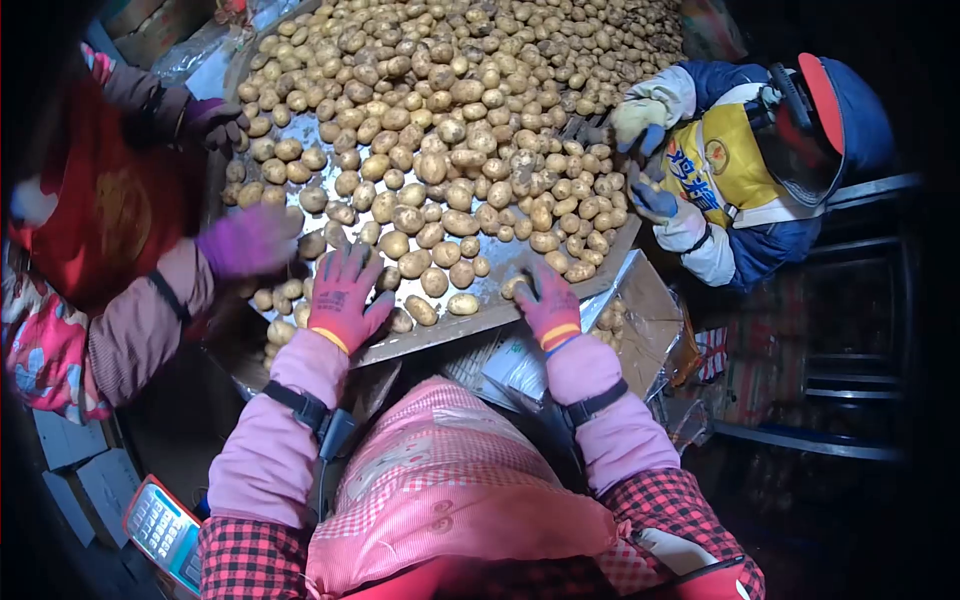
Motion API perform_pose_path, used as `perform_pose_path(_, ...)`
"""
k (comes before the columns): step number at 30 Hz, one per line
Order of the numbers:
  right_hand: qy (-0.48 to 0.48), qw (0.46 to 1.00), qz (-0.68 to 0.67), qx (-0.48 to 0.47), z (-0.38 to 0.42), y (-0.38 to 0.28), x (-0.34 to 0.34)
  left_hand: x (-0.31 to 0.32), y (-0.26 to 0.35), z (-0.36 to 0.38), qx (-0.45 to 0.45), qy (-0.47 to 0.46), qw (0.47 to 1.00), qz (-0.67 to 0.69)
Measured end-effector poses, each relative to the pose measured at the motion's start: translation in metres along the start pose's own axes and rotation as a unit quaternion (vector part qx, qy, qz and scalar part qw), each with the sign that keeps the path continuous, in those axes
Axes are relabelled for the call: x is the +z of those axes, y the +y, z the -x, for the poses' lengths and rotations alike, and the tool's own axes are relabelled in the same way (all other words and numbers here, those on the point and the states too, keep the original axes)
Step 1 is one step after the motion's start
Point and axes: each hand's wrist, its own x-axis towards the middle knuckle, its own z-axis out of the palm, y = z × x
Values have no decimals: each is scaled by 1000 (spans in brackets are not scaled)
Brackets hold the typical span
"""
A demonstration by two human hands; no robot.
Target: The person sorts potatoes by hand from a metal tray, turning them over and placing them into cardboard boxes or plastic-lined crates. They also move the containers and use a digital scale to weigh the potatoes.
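Loose potatoes (432, 166) cover a metal-topped table (445, 286) with a raised wooden edge. My left hand (345, 295), in a pink glove with grey fingers, rests at the near edge. Its fingers are spread and point away from me, with potatoes around them. On the right, my right hand (552, 305) wears a matching glove. A small potato (514, 287) shows between its thumb and fingers, partly covered by the glove. Between my hands, a few single potatoes (463, 304) lie on the bare metal.
At left, a co-worker's purple-gloved hand (247, 240) is blurred; their darker-gloved hand (215, 123) is at the table's edge. Another co-worker in a yellow bib (715, 160) stands at right. A plastic-lined cardboard box (645, 320) holds potatoes below the right corner. A calculator-like keypad (163, 530) is at lower left.
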Motion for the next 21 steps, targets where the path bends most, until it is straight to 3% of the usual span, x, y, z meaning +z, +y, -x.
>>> perform_pose_path(4, -79, 991, 110, -20, -56, -20, 25, -21, 37, -8, 55, 81, 987, 131)
perform_pose_path(6, -64, 978, 200, 3, -78, -18, 41, -20, 41, 11, 67, 37, 978, 194)
perform_pose_path(9, -91, 982, 166, 10, -81, -19, 37, -34, 54, 38, 5, -53, 958, 282)
perform_pose_path(11, -20, 992, 123, -27, -74, -11, 47, -37, 61, 41, -91, -78, 921, 370)
perform_pose_path(12, -20, 992, 123, -27, -81, -15, 42, -37, 63, 36, -91, -79, 921, 370)
perform_pose_path(14, -23, 999, 46, 4, -91, -19, 31, -36, 72, 31, -216, -155, 843, 469)
perform_pose_path(16, -43, 995, 95, -8, -101, -6, 40, -32, 78, 17, -207, -192, 811, 512)
perform_pose_path(17, -72, 977, 191, -63, -99, 3, 49, -26, 80, 11, -257, -201, 694, 642)
perform_pose_path(18, -101, 981, 159, -49, -98, 5, 47, -17, 80, 4, -300, -204, 554, 749)
perform_pose_path(19, -129, 983, 128, -33, -97, 7, 44, -4, 77, -3, -282, -224, 479, 800)
perform_pose_path(20, -121, 986, 110, -9, -99, 7, 48, 7, 75, -5, -282, -236, 479, 797)
perform_pose_path(21, -104, 993, 41, 31, -94, -1, 41, 10, 79, -12, -338, -228, 405, 819)
